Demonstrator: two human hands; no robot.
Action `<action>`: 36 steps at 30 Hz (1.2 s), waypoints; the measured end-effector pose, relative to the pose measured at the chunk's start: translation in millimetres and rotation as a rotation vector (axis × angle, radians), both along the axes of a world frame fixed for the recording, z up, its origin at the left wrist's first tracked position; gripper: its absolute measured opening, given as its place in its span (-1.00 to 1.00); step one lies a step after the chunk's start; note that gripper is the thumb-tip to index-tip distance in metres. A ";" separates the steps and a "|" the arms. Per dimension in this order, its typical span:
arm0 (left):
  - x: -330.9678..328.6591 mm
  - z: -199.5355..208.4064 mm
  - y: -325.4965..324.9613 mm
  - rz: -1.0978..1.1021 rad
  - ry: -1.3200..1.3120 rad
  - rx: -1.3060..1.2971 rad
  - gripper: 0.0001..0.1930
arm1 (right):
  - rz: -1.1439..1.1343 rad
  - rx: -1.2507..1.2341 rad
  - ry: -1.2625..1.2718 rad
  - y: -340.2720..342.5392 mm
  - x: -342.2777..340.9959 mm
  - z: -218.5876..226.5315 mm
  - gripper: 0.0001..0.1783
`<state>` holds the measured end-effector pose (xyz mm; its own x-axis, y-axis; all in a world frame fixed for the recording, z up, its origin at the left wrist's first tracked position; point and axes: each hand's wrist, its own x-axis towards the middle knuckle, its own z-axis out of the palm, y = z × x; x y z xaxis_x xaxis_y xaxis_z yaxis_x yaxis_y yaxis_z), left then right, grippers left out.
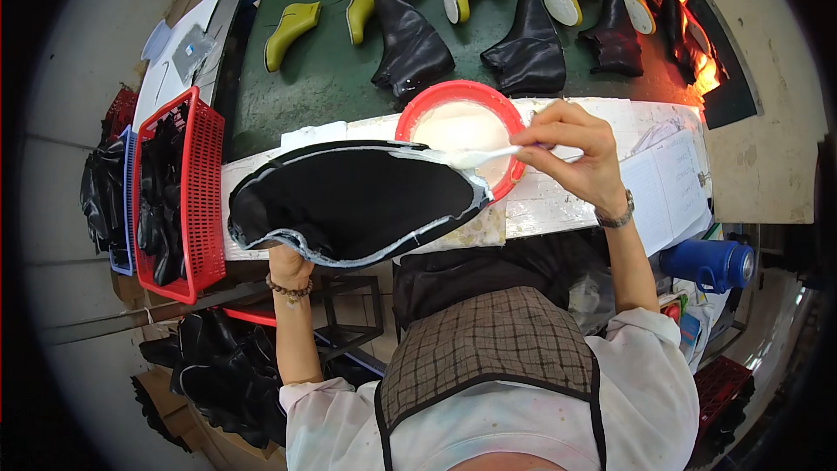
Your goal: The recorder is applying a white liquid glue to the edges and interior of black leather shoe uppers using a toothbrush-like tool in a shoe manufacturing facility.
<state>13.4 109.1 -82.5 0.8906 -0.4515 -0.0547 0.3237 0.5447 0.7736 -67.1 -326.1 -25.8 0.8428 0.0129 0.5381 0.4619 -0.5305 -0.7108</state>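
the black boot upper [349, 196] lies lengthwise left of the red glue bowl [462, 126], toe touching its rim. the left hand [289, 266] grips its underside; the right hand [571, 153], nearer the bowl, pinches a brush [479, 157].

Black boot uppers [530, 57] and yellow-green boot lasts [291, 28] lie across a green conveyor belt [323, 78]. A red mesh basket [202, 201] of black pieces stands beside the desk [558, 205], an open notebook [667, 183] and blue flask [708, 263] opposite.
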 end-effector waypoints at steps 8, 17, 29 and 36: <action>8.0 -25.8 14.3 -0.084 0.062 0.001 -0.30 | -0.005 -0.061 -0.038 4.4 5.2 10.4 -0.83; -15.1 -4.7 -40.1 -0.052 0.106 0.306 -0.24 | 0.107 -0.116 -0.057 15.6 31.9 29.1 -0.78; -15.4 36.8 -94.7 -0.660 0.267 0.480 -0.48 | 0.281 -0.335 -0.080 22.6 66.5 43.0 -0.80; -7.3 37.8 -76.8 -0.534 0.361 0.365 -0.42 | 0.195 -0.127 -0.075 18.9 83.7 35.6 -0.81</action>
